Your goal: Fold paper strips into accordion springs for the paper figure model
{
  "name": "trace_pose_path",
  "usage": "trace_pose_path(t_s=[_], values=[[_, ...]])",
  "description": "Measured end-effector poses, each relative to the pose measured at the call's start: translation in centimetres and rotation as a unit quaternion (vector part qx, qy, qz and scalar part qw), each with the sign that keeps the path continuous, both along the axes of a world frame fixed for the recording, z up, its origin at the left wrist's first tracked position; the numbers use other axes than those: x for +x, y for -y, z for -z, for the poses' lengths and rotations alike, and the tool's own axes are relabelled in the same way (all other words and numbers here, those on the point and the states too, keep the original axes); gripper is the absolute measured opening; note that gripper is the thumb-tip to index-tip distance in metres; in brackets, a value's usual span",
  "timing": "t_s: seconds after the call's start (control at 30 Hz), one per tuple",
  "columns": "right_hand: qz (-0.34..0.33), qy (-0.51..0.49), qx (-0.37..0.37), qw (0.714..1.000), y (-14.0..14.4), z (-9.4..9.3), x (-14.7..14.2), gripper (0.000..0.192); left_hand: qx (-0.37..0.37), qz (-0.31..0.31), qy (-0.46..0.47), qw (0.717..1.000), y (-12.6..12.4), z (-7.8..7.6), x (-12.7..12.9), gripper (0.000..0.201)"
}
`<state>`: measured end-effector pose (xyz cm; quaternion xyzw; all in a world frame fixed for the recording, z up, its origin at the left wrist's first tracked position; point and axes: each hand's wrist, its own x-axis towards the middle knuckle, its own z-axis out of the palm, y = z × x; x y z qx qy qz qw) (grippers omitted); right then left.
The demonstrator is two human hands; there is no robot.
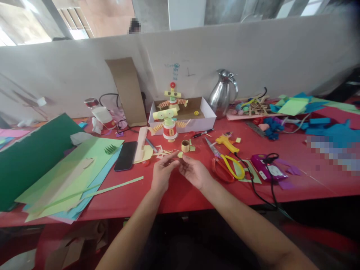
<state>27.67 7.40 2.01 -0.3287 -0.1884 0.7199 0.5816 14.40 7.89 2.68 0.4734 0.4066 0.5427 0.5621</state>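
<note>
My left hand (164, 170) and my right hand (196, 171) meet above the red table, fingertips closed around a small pale-green piece of paper (180, 154). Just beyond them stands a small round paper cup shape (185, 145), dark inside. Behind it are two paper robot figures: the nearer figure (170, 129) has a red-and-white cup body, folded accordion arms and a yellow roll head. The farther figure (172, 95), topped with a red ball, is by the white box (184, 125).
To the right lie scissors (225, 159), a yellow glue gun (228, 144) and a purple device (267, 168) with a black cord. Coloured sheets (70, 176) and a phone (125, 155) lie on the left. A steel jug (222, 93) stands behind.
</note>
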Motion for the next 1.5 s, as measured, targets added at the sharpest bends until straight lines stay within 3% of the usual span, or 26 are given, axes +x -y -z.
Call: trace_pose_path(t_s=[0.17, 0.33, 0.43, 0.5, 0.6, 0.7, 0.73, 0.77, 0.8, 0.83, 0.9, 0.93, 0.97, 1.0, 1.07, 1.2, 1.33, 1.5], values=[[0.007, -0.104, -0.111, 0.988, 1.2, -1.2, -0.6, 0.002, 0.056, 0.003, -0.060, 0.997, 0.4, -0.2, -0.3, 0.040], [0.029, -0.081, -0.100, 0.991, 2.3, -1.7, -1.0, 0.007, 0.208, -0.039, -0.198, 0.957, 0.2, -0.4, -0.7, 0.037], [0.031, -0.068, -0.065, 0.995, 2.7, -1.5, -1.4, 0.013, 0.256, -0.071, -0.237, 0.934, 0.2, 0.0, -0.8, 0.034], [0.024, -0.051, -0.044, 0.997, 3.0, -1.4, -1.7, 0.018, 0.238, -0.081, -0.223, 0.942, 0.2, 0.3, -0.8, 0.033], [0.008, 0.016, -0.011, 1.000, 3.4, -1.4, -1.6, 0.029, 0.134, -0.073, -0.134, 0.979, 0.2, 0.7, -1.1, 0.027], [0.025, 0.178, 0.056, 0.982, 3.5, -1.7, 0.2, 0.038, 0.024, -0.049, 0.015, 0.998, 0.1, 0.6, -1.3, 0.024], [0.040, 0.266, 0.089, 0.959, 3.3, -1.9, 1.4, 0.039, -0.007, -0.040, 0.063, 0.997, 0.1, 0.5, -1.4, 0.024], [0.059, 0.375, 0.128, 0.916, 3.0, -2.1, 2.9, 0.037, -0.035, -0.030, 0.106, 0.993, 0.1, 0.3, -1.5, 0.025], [0.074, 0.496, 0.174, 0.848, 2.6, -2.3, 4.6, 0.036, -0.062, -0.019, 0.141, 0.988, 0.2, 0.1, -1.5, 0.026], [0.111, 0.611, 0.195, 0.759, 2.1, -2.5, 6.4, 0.035, -0.086, -0.009, 0.170, 0.982, 0.2, -0.1, -1.6, 0.028], [0.165, 0.782, 0.149, 0.582, 0.8, -2.8, 10.3, 0.036, -0.119, 0.007, 0.211, 0.970, 0.3, -0.4, -1.7, 0.030], [0.167, 0.836, 0.098, 0.513, 0.0, -2.8, 12.0, 0.038, -0.128, 0.012, 0.225, 0.966, 0.3, -0.6, -1.7, 0.031], [0.149, 0.871, 0.044, 0.466, -0.6, -2.7, 13.6, 0.041, -0.134, 0.017, 0.236, 0.962, 0.2, -0.6, -1.7, 0.030], [0.124, 0.891, -0.003, 0.436, -1.3, -2.6, 14.8, 0.043, -0.137, 0.020, 0.246, 0.959, 0.2, -0.7, -1.7, 0.030], [0.059, 0.909, -0.054, 0.409, -2.3, -2.1, 16.5, 0.045, -0.143, 0.022, 0.258, 0.955, 0.1, -0.7, -1.7, 0.028], [-0.005, 0.907, -0.088, 0.411, -3.4, -1.3, 17.4, 0.041, -0.151, 0.021, 0.273, 0.950, 0.0, -0.6, -1.7, 0.026], [-0.018, 0.902, -0.093, 0.421, -4.1, -1.0, 17.1, 0.047, -0.143, 0.036, 0.264, 0.953, 0.0, -0.6, -1.8, 0.022], [0.030, 0.890, -0.102, 0.443, -4.8, -1.7, 16.8, 0.050, -0.127, 0.038, 0.242, 0.961, -0.1, -0.3, -1.9, 0.025]])
